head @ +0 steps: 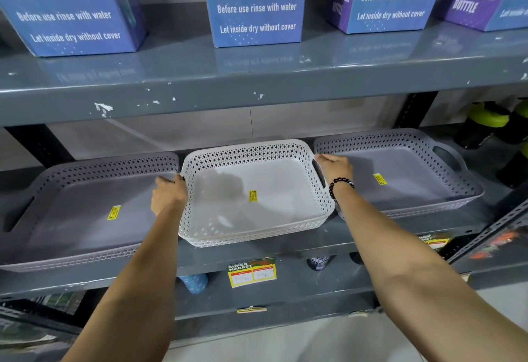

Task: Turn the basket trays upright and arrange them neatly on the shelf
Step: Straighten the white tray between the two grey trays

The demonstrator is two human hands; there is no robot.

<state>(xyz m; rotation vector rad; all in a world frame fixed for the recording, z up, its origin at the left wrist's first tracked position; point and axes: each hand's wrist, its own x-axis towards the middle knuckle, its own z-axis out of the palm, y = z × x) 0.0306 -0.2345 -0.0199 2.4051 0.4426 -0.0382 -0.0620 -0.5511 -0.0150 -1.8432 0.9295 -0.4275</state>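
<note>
Three perforated basket trays stand upright in a row on the grey middle shelf [285, 244]. The white tray [257, 218] is in the centre, a yellow sticker on its floor. My left hand [168, 194] grips its left handle and my right hand [334, 168], with a black bead bracelet at the wrist, grips its right handle. A grey tray [71, 218] lies to the left and another grey tray [405, 178] to the right, each with a yellow sticker inside. The white tray's front edge slightly overhangs the shelf lip.
Blue and purple bottle boxes [254, 4] line the upper shelf [200, 98]. Black bottles with green lids [485, 124] stand at the far right of the middle shelf. A price tag [251, 272] hangs on the shelf lip, and more bottles sit below.
</note>
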